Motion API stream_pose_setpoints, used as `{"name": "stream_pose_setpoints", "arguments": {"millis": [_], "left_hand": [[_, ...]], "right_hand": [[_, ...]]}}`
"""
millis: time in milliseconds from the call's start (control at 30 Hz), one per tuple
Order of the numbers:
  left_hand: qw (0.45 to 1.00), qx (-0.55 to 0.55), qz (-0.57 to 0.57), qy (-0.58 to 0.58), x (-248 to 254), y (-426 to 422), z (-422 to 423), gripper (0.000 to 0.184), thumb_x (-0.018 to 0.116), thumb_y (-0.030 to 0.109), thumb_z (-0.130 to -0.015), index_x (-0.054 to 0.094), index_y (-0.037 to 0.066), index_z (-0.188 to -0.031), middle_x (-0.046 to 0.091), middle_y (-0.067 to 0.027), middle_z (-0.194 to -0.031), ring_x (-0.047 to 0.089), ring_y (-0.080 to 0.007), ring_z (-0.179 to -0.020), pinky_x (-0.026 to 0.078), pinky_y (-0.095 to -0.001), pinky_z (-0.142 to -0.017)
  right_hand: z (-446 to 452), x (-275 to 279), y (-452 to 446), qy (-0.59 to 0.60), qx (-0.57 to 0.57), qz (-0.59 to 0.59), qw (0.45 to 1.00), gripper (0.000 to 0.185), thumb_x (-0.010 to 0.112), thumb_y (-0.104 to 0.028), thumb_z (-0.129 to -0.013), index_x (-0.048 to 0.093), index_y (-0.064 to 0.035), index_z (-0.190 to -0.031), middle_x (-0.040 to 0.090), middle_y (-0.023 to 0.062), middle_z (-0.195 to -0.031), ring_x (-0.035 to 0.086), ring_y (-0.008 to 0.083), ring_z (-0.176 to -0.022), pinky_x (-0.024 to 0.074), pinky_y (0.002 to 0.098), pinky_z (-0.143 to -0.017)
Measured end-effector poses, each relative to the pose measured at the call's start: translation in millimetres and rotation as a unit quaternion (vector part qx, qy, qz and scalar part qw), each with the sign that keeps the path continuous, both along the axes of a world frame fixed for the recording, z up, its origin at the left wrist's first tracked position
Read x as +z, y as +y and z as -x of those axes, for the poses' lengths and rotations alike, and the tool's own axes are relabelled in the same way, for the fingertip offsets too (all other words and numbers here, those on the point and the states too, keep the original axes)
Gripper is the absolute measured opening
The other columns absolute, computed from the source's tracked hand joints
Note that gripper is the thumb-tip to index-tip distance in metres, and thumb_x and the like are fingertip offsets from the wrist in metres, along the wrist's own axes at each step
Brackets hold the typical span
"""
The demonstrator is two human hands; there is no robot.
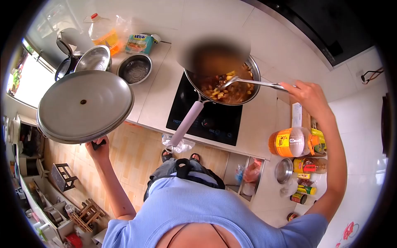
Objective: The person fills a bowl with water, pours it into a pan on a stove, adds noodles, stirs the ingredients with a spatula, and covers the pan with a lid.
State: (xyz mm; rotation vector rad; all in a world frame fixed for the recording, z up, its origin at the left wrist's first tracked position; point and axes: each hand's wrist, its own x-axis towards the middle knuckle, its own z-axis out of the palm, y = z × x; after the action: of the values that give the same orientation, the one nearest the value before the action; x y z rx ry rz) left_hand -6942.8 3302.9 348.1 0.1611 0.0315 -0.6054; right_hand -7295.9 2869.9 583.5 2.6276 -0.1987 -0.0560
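My left hand grips the dark handle of a large round pot lid, held up at the left with its pale underside facing me. In my right hand is a metal spoon, its bowl end down in the food. The pan holds brown stew with pale chunks in sauce. Its pinkish long handle points toward me. Below the pan is a black induction cooktop. A blurred patch covers the pan's far side, so that part is hidden.
Steel bowls and an oil jug stand on the counter at the back left. An orange-labelled oil bottle, a small metal bowl and several condiment jars line the right side. A wooden stool is on the floor.
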Motion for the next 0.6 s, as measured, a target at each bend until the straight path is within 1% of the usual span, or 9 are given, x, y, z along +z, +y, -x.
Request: {"name": "stream_pose_setpoints", "arguments": {"millis": [33, 67, 133, 167, 267, 367, 433, 467, 600], "left_hand": [[1.0, 0.006, -0.013, -0.003, -1, -4, 0, 0.004, 0.048, 0.009, -0.077, 0.049, 0.006, -0.074, 0.046, -0.0004, -0.062, 0.041, -0.0089, -0.053, 0.038, -0.0212, -0.047], [1.0, 0.019, -0.024, 0.008, 0, -7, 1, 0.004, 0.049, 0.009, -0.077, 0.05, 0.006, -0.074, 0.047, -0.0005, -0.062, 0.041, -0.0089, -0.052, 0.038, -0.0211, -0.047], [0.999, 0.02, -0.029, -0.006, 0, -12, 1, 0.004, 0.049, 0.009, -0.077, 0.05, 0.006, -0.074, 0.047, -0.0005, -0.062, 0.041, -0.0089, -0.052, 0.038, -0.0212, -0.047], [0.999, 0.022, -0.032, -0.013, -1, -13, 1, 0.004, 0.049, 0.009, -0.077, 0.05, 0.006, -0.074, 0.047, -0.0004, -0.062, 0.041, -0.0089, -0.052, 0.038, -0.0213, -0.047], [1.0, 0.011, -0.011, -0.006, -3, -17, -2, 0.003, 0.05, 0.008, -0.076, 0.05, 0.006, -0.074, 0.047, -0.0003, -0.061, 0.041, -0.0088, -0.052, 0.038, -0.0214, -0.047], [1.0, 0.01, -0.002, -0.026, -10, -15, -8, 0.005, 0.051, 0.01, -0.077, 0.05, 0.007, -0.073, 0.047, -0.0002, -0.061, 0.041, -0.009, -0.052, 0.038, -0.0215, -0.047], [1.0, 0.005, -0.005, -0.016, -4, -13, -6, 0.007, 0.051, 0.012, -0.078, 0.05, 0.007, -0.074, 0.046, -0.0001, -0.061, 0.041, -0.0091, -0.052, 0.038, -0.0216, -0.048], [1.0, 0.004, -0.007, -0.01, 0, -11, -4, 0.007, 0.051, 0.012, -0.078, 0.05, 0.007, -0.074, 0.046, 0.0, -0.061, 0.04, -0.0092, -0.052, 0.038, -0.0216, -0.048], [0.999, 0.045, -0.02, -0.012, 5, 0, 3, 0.003, 0.051, 0.006, -0.074, 0.049, 0.005, -0.073, 0.043, -0.0021, -0.061, 0.039, -0.0118, -0.053, 0.038, -0.023, -0.05]], "right_hand": [[7, 11, 5, 0.006, -0.015, -0.012, 1.0, 0.033, 0.06, -0.01, -0.072, 0.058, -0.0183, -0.105, 0.05, 0.0056, -0.062, 0.054, 0.0204, -0.054, 0.0452, 0.0309, -0.05], [14, 20, 11, 0.017, -0.044, -0.012, 0.999, 0.033, 0.061, -0.011, -0.072, 0.058, -0.0182, -0.105, 0.051, 0.0057, -0.062, 0.054, 0.0205, -0.054, 0.0453, 0.0309, -0.05], [25, 31, 19, 0.038, -0.1, -0.011, 0.994, 0.034, 0.062, -0.013, -0.072, 0.058, -0.018, -0.105, 0.051, 0.0059, -0.062, 0.054, 0.0209, -0.054, 0.0454, 0.0309, -0.05], [29, 30, 19, 0.04, -0.093, -0.01, 0.995, 0.034, 0.062, -0.014, -0.072, 0.057, -0.0179, -0.106, 0.051, 0.0061, -0.063, 0.054, 0.0213, -0.054, 0.0456, 0.031, -0.051], [33, 10, 18, 0.034, -0.089, -0.007, 0.995, 0.034, 0.061, -0.016, -0.073, 0.057, -0.0173, -0.107, 0.053, 0.0071, -0.064, 0.055, 0.0225, -0.056, 0.0461, 0.0315, -0.052], [23, -32, 11, 0.009, -0.102, 0.001, 0.995, 0.035, 0.06, -0.016, -0.074, 0.056, -0.0165, -0.108, 0.054, 0.0085, -0.066, 0.057, 0.0238, -0.058, 0.047, 0.0329, -0.052], [16, -53, 3, -0.012, -0.107, 0.0, 0.994, 0.034, 0.059, -0.016, -0.075, 0.055, -0.016, -0.109, 0.055, 0.0092, -0.068, 0.058, 0.0248, -0.06, 0.0478, 0.0337, -0.053], [11, -56, 2, -0.019, -0.111, -0.003, 0.994, 0.034, 0.059, -0.016, -0.075, 0.055, -0.0157, -0.109, 0.055, 0.0097, -0.068, 0.058, 0.0252, -0.06, 0.048, 0.034, -0.053], [-8, -66, -3, -0.043, -0.127, -0.01, 0.991, 0.033, 0.059, -0.016, -0.076, 0.055, -0.0145, -0.109, 0.057, 0.0111, -0.068, 0.059, 0.0271, -0.06, 0.0487, 0.0345, -0.053]]}}
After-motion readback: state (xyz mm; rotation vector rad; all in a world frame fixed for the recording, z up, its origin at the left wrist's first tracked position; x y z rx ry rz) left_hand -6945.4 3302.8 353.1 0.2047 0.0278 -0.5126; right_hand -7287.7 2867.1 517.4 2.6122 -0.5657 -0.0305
